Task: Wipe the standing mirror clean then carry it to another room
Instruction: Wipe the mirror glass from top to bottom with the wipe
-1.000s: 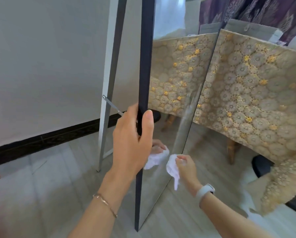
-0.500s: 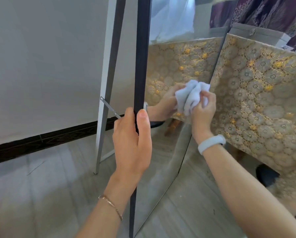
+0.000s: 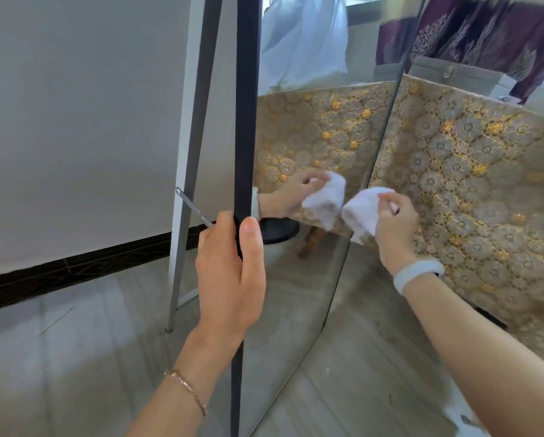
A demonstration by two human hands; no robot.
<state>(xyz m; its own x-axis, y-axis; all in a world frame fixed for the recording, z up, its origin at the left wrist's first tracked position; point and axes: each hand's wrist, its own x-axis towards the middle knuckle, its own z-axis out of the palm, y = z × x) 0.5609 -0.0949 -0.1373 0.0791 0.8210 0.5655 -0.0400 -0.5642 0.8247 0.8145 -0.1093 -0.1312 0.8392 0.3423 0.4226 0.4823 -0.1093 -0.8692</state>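
left hand (image 3: 232, 272) wrapped round the dark frame edge of the standing mirror (image 3: 295, 294), thumb up along it. right hand (image 3: 393, 225) clenched on a bunched white cloth (image 3: 363, 211), soft, pressed to the glass near its right edge. mirror upright on pale floor (image 3: 75, 357), smooth, reflecting gold-patterned fabric (image 3: 472, 171).

No readable text in view.

No letters, numbers, labels or brand marks can be made out on any surface here; the patterned cloth (image 3: 472, 171) carries only floral ornament, and the wristband (image 3: 417, 274) shows a blank face.
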